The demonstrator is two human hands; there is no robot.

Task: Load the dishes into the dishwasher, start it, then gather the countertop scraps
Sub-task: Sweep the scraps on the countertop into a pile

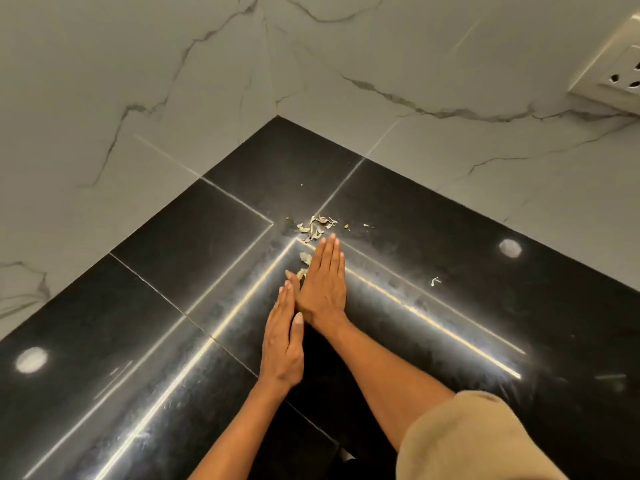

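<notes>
From the head view, both hands lay flat on the shiny black surface [450, 244] in a corner with white marble walls [138, 81]. The right hand [323, 282] had its fingers [329, 251] straight and pressed together, holding nothing, with the tips pointing at the corner. The left hand [282, 344] sat just behind it, fingers also straight and open, its tips touching the side of the right hand. The scraps [315, 227] — dry, pale little peels — sat in a small pile just past the right fingertips. A few more bits [304, 263] lay beside the right hand on its left side. One small white piece [435, 281] lay alone, well apart to the right. A white wall socket [620, 74] showed at the top right edge — only part of it. A tan sleeve [467, 441] covered the right upper arm.
</notes>
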